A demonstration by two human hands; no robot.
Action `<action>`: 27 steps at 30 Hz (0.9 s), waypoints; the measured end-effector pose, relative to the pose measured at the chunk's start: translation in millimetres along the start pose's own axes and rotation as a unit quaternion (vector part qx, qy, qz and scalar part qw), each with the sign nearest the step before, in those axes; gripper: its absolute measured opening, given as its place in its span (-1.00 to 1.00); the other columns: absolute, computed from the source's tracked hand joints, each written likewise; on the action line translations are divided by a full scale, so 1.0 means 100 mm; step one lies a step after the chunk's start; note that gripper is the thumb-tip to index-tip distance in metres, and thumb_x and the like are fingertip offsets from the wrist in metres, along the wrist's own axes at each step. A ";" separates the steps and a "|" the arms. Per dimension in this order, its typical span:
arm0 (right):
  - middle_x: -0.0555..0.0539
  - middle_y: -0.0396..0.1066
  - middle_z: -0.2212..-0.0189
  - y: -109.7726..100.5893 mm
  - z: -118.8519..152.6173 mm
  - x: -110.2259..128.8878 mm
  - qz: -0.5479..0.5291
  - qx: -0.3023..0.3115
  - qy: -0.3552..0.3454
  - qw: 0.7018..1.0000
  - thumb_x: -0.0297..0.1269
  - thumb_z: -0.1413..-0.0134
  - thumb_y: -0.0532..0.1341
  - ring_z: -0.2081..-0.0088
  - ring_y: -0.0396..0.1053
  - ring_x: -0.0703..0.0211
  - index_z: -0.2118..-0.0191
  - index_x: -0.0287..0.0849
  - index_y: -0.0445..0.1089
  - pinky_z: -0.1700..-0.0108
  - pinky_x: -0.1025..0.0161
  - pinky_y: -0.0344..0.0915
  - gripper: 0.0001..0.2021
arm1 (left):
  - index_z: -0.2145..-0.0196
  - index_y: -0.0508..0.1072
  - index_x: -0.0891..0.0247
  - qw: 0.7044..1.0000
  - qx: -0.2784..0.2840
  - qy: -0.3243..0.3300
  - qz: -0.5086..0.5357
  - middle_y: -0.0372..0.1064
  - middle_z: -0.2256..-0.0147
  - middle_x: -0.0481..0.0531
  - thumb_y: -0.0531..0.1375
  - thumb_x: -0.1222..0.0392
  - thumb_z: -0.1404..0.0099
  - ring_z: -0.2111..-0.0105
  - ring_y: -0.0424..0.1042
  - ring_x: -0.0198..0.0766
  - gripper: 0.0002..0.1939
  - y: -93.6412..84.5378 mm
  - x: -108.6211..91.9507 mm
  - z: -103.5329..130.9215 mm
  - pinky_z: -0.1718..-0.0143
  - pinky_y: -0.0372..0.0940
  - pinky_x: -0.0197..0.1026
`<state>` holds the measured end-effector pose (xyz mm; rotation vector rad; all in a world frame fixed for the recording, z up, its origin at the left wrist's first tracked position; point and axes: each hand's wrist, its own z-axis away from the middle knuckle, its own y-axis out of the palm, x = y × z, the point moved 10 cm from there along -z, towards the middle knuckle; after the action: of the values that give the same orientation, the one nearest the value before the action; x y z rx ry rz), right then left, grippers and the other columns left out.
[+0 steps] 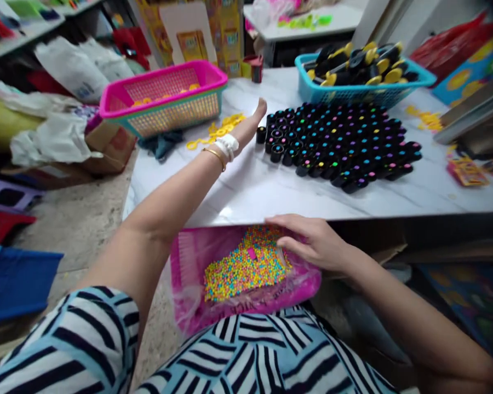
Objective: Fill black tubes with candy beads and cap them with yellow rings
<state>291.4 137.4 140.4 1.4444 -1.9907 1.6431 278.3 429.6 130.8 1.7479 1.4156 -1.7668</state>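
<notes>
My left hand (252,123) reaches over the white marbled table (230,197), beside the left edge of a block of black cylinders (337,142) topped with coloured dots; its fingers are mostly hidden. My right hand (308,238) is at the table's front edge with thumb and fingers apart, holding nothing visible. Below it, a pink basket (299,287) lined with clear plastic contains many small coloured beads (246,268) and a small pink piece (252,253). Yellow plastic pieces (225,127) lie just left of my left hand.
A pink and green basket (172,112) stands at the table's back left, near a dark cloth (161,145). A blue basket (361,94) of black and yellow parts stands behind the cylinders. Small packets (466,171) lie at the right.
</notes>
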 end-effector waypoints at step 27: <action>-0.14 0.32 -0.14 0.79 1.26 -0.48 -0.026 -0.158 0.169 0.973 -0.58 -0.02 -0.02 -0.17 0.29 0.13 -0.23 -0.09 0.26 -0.22 0.11 0.23 -0.37 | 0.04 0.44 0.20 0.817 -0.276 -0.460 0.211 0.59 0.38 0.05 0.47 0.05 0.13 0.43 0.59 0.04 -0.33 -0.53 0.71 5.13 0.48 0.51 -0.09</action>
<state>308.6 52.6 10.7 1.0180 -1.8949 1.3620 -87.7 90.9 -17.6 0.6353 0.8617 -1.3997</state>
